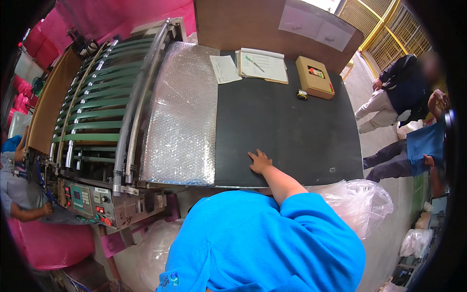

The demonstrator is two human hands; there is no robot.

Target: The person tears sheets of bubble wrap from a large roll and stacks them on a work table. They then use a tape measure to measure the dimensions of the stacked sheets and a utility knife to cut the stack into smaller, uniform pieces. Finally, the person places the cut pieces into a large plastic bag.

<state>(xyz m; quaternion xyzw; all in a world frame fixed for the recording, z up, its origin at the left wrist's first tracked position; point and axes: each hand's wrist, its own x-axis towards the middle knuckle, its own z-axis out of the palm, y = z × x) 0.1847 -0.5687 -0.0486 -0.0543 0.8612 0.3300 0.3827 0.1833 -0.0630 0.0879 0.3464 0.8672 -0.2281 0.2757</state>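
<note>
Bright light glints off the bubble wrap point(182, 114) (straight edges bow, corners black).

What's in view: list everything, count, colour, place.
Machine: one, green-belted, left
Bubble wrap: one, clear, beside machine
Table: one, black, centre
Loose paper: one, white, table back
Paper stack: one, white, table back
Pen: one, green, on stack
Carton: one, brown, table right
Gadget: one, black-yellow, beside carton
Partition: one, brown, behind table
Plastic bundles: several, clear, around table
Wrapping: several, pink, left
Other people: at least three, blue/grey tops, edges
Shirt: one, blue, front
Right hand: one, bare, on table
</note>
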